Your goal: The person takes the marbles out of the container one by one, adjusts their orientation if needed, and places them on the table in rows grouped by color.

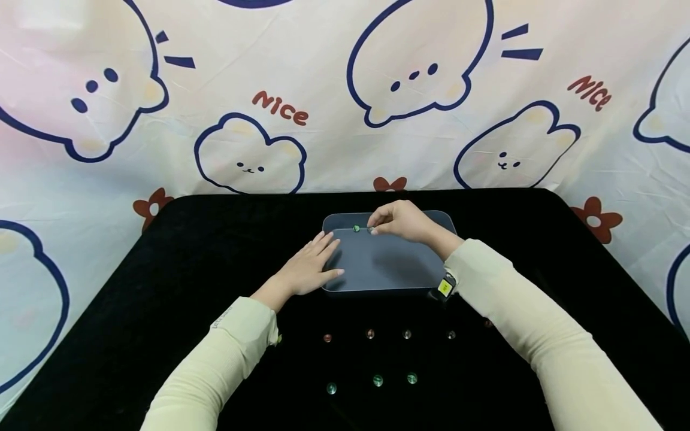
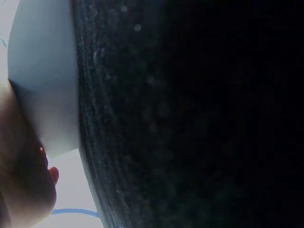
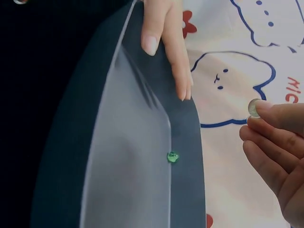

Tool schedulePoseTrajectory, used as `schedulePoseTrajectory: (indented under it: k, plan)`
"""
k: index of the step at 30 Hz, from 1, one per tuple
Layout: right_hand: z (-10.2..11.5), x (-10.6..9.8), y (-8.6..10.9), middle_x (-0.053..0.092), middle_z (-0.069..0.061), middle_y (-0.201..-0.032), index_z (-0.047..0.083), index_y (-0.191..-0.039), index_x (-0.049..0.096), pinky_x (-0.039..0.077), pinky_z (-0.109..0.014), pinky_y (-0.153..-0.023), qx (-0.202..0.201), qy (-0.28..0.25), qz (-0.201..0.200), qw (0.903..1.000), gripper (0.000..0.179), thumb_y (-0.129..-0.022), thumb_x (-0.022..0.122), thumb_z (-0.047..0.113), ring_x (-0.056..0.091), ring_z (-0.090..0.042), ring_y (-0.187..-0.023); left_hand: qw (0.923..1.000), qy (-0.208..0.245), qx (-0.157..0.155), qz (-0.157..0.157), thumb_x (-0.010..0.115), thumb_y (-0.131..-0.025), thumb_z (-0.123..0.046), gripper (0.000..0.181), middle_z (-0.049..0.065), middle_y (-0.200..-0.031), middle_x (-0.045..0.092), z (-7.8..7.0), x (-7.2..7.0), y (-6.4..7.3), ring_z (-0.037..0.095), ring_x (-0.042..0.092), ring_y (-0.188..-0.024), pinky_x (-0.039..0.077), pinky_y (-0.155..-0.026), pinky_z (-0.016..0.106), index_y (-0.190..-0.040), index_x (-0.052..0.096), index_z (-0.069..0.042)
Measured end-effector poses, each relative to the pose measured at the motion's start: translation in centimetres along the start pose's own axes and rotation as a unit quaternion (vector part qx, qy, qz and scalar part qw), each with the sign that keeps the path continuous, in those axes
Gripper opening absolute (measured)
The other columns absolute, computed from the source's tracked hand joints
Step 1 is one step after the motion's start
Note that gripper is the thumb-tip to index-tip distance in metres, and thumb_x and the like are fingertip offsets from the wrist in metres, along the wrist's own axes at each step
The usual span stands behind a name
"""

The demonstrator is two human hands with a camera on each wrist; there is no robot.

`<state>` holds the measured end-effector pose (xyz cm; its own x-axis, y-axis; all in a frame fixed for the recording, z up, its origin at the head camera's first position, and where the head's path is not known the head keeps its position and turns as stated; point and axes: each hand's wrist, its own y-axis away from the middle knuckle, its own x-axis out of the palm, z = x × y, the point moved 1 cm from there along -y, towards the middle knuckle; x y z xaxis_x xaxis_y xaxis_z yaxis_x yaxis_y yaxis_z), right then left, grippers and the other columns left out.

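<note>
A shallow grey tray (image 1: 372, 263) lies on the black cloth. My right hand (image 1: 401, 220) is over its far side, pinching a small, clear, pale-green glass bead (image 3: 254, 108) between thumb and fingertips. To the left of that hand, a green glass bead (image 1: 356, 228) sits inside the tray along the far wall; the right wrist view shows the same green bead (image 3: 173, 156). My left hand (image 1: 309, 266), fingers straight and spread, rests at the tray's left rim. Only part of the left hand (image 2: 23, 166) shows in the left wrist view, beside the tray wall (image 2: 45, 71).
In front of the tray, a row of reddish and clear beads (image 1: 370, 334) lies on the black cloth (image 1: 188, 287). Nearer still are green beads (image 1: 378, 381). A yellow-green bead (image 1: 278, 339) peeks out by the left sleeve. A printed curtain (image 1: 334, 149) hangs behind the table.
</note>
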<state>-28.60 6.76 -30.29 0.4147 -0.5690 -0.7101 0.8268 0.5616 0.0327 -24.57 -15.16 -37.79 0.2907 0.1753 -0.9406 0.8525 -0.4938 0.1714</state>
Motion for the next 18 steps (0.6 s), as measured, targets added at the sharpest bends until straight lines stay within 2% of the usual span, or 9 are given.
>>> schedulePoseTrajectory:
  k: [10, 18]
  plan:
    - [0.3, 0.3, 2.2, 0.064, -0.002, -0.089, 0.006, -0.091, 0.066, 0.047, -0.028, -0.069, -0.025, -0.036, 0.000, 0.9991, 0.015, -0.079, 0.063, 0.013, 0.059, -0.013, -0.080, 1.0000, -0.007, 0.002, -0.002, 0.034, -0.087, -0.053, 0.069, 0.004, -0.144, 0.002, 0.1, 0.2, -0.1, 0.016, -0.008, -0.129, 0.004, -0.103, 0.036, -0.140, 0.012, -0.015]
    - [0.3, 0.7, 3.8, 0.063, -0.002, -0.091, 0.008, -0.092, 0.066, 0.047, -0.028, -0.068, -0.017, -0.061, -0.004, 0.9980, 0.014, -0.079, 0.063, 0.015, 0.059, -0.013, -0.081, 0.9999, -0.005, 0.013, -0.007, 0.033, -0.086, -0.055, 0.070, 0.005, -0.144, 0.003, 0.2, 0.2, 0.0, 0.017, -0.007, -0.129, 0.005, -0.103, 0.036, -0.140, 0.013, -0.013]
